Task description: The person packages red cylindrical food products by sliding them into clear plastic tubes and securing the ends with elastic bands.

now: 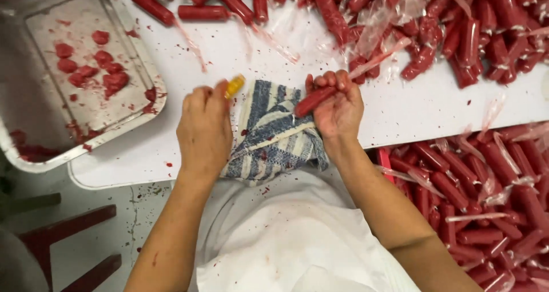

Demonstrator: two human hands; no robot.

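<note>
1. The right hand [338, 106] has its fingers curled tight around a red sausage [315, 100], held just above the striped cloth [271, 135] at the desk's near edge.
2. The left hand [204, 129] is closed on a small yellow tool [234, 86], beside the cloth's left side.
3. The white desk [229, 52] lies bare between the hands and the sausage heap [446, 29] along the far edge.
4. A metal tray [34, 98] with red scraps overhangs the desk's left corner.
5. A bin of sausages [486, 200] sits off the right near edge, close to the right forearm.
</note>
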